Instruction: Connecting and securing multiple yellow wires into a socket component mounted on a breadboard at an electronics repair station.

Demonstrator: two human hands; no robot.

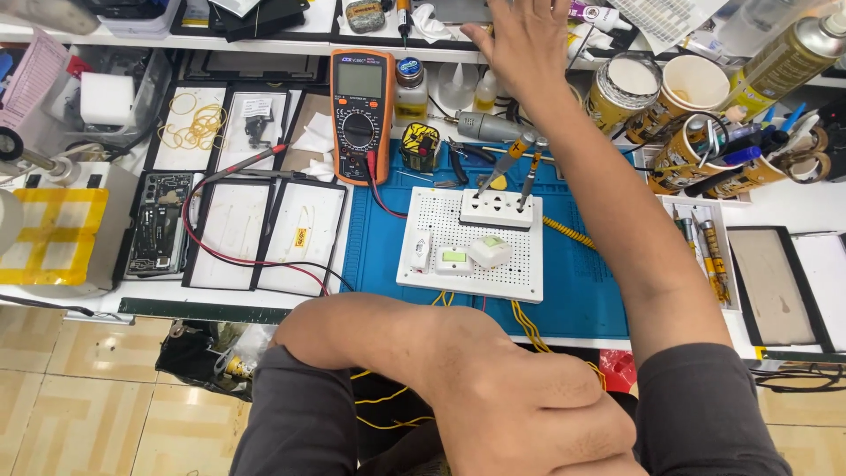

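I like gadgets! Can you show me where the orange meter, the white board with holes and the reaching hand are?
orange meter (360, 115): head view, on its round dial.
white board with holes (520, 269): head view, bare right part.
right hand (520, 40): head view, back of the hand.

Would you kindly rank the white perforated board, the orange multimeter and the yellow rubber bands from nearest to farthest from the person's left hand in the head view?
Measured from the left hand, low in the picture:
1. White perforated board, just above the hand on the blue mat.
2. Orange multimeter, farther up and to the left.
3. Yellow rubber bands, farthest, in a tray at upper left.
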